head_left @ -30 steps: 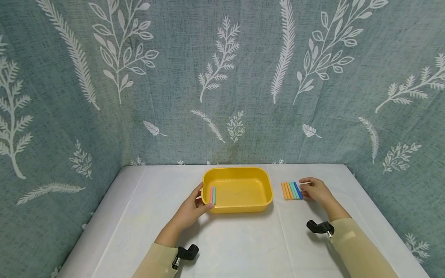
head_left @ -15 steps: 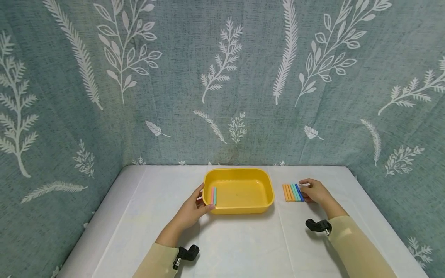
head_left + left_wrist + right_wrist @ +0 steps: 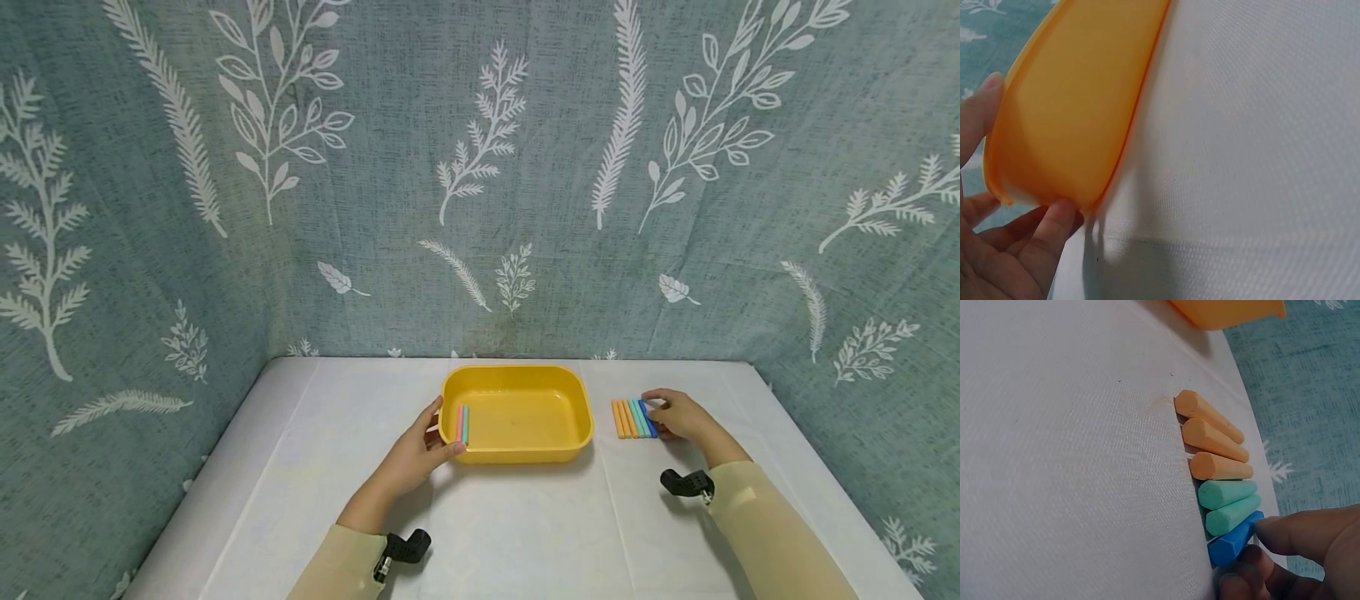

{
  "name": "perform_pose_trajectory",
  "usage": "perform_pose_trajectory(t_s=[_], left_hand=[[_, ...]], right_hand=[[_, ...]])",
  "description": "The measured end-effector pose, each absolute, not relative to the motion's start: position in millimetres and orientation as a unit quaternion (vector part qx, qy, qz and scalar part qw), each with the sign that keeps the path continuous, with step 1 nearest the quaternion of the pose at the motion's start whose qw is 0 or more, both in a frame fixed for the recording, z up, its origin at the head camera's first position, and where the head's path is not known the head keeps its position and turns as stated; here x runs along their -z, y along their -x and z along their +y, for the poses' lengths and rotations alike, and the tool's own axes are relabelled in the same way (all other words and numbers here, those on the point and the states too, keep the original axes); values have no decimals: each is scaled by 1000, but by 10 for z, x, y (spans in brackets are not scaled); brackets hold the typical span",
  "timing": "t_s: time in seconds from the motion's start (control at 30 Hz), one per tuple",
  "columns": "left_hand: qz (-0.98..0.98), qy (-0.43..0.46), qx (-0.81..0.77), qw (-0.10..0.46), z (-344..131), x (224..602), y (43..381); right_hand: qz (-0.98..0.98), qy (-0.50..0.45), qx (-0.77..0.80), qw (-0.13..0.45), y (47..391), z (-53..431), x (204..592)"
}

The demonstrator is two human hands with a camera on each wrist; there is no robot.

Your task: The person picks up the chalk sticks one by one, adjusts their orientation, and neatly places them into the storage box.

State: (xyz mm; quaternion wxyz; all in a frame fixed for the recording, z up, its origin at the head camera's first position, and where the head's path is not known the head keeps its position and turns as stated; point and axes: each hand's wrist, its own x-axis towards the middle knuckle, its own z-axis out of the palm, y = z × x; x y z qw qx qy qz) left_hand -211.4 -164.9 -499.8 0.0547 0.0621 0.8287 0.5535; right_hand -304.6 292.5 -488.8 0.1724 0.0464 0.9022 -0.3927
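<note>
A yellow plastic tray stands on the table. My left hand grips its left end, fingers spread around the corner, as the left wrist view also shows. Inside the tray, by the left wall, lie a pink chalk stick and a green chalk stick. Right of the tray, my right hand pinches the far end of a blue chalk stick between thumb and fingers. That stick lies slanted beside two green chalk sticks and three orange chalk sticks, all in a row.
A white cloth covers the table. Behind and at both sides hangs a blue-green curtain with white leaf patterns. Each wrist carries a black camera mount.
My right hand's thumb and fingers have closed in on the blue chalk stick. The left hand keeps its grip on the tray. The head view has shifted slightly.
</note>
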Motion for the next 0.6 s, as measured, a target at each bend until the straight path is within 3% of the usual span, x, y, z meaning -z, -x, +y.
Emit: perform_pose_trajectory(t_s=[0.6], left_hand=[[834,-63,-546,53,-1651,5001,2107]], right_hand=[[916,-16,355,184,3067,2913,4873]])
